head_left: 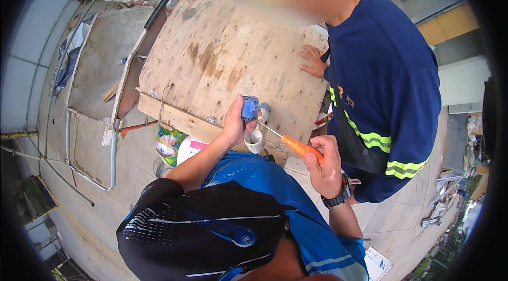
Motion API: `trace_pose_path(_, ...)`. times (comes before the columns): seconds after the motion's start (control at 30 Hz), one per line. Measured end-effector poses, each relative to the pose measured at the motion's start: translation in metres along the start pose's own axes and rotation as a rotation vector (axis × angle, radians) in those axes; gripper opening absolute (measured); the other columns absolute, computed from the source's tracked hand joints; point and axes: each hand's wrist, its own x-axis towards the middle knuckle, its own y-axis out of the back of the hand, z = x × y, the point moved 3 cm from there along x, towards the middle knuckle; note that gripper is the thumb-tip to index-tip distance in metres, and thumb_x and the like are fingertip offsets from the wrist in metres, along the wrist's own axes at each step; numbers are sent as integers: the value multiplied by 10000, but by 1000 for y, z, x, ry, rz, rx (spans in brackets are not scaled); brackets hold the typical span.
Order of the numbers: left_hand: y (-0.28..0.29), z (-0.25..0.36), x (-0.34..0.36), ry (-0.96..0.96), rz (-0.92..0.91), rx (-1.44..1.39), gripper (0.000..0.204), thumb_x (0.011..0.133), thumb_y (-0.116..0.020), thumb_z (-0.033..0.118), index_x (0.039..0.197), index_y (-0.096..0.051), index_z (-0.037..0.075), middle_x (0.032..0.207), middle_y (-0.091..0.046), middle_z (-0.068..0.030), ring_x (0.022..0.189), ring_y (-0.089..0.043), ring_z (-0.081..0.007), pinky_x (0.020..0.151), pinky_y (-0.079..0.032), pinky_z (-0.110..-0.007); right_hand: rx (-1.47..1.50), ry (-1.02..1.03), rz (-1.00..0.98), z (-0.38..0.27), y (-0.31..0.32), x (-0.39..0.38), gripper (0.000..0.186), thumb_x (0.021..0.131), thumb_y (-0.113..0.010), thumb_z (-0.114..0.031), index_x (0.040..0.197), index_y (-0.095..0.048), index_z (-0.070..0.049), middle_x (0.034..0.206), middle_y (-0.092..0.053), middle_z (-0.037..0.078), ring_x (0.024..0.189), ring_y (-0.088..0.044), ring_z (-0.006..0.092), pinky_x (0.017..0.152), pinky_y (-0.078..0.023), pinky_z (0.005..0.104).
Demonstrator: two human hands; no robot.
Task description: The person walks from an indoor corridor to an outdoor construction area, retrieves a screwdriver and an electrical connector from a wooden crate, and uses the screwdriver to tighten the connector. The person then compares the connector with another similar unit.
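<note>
My left hand is closed around a small blue cylindrical fitting with a darker lower part, held above the near edge of the plywood tabletop. In my right hand is a screwdriver with an orange handle. Its thin metal shaft slants up to the left, and its tip meets or comes close to the fitting's lower right side; actual contact I cannot tell. Just below the fitting stands a white cup. A pale grey-capped cylinder sits right behind the fitting.
A co-worker in a navy top with reflective bands stands at the right, one hand flat on the plywood. Left of the table are a colourful bag, a white bucket and a metal-framed panel. A wristwatch is on my right wrist.
</note>
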Motion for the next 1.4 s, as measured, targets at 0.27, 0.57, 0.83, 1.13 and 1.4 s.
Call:
trace_pose_path(0.27,-5,-1,6,14,-20,-6,599,971,-336,656,1172,-506,118,839,-600,-100,440,-380,-104,397,-291,-254,-128,220,209,-10,-7,-3,283,844,-649,-10,1111,-556,-1,1050,-545,183,950,-582,285,799,-494,398)
trace_pose_path(0.57,-6,2,4,4,-26,22,600,972,-339,652,1190,-504,118,833,-595,-97,425,-352,-101,386,-274,-254,-10,120,102,4,1,-8,305,912,-608,-53,1191,-509,20,1147,-564,191,923,-606,271,778,-512,344)
trace_pose_path(0.83,-4,6,2,-6,-29,30,574,980,-339,637,1189,-505,129,832,-596,-93,423,-335,-91,387,-268,-246,104,-5,111,-4,-5,-7,286,890,-656,-70,1145,-558,15,1043,-592,167,906,-608,253,783,-511,340)
trace_pose_path(1.13,-9,7,3,-8,-72,34,546,984,-343,628,1204,-501,154,846,-597,-97,407,-324,-83,374,-256,-244,-212,260,294,5,-4,-2,229,924,-653,-145,1073,-575,10,912,-617,132,717,-636,191,622,-509,306)
trace_pose_path(1.4,-10,11,6,64,-122,-6,568,979,-309,652,1232,-491,178,887,-602,-86,403,-313,-71,365,-264,-233,-40,-1,113,30,3,-7,273,958,-565,-68,1212,-503,11,917,-629,116,807,-629,179,707,-499,270)
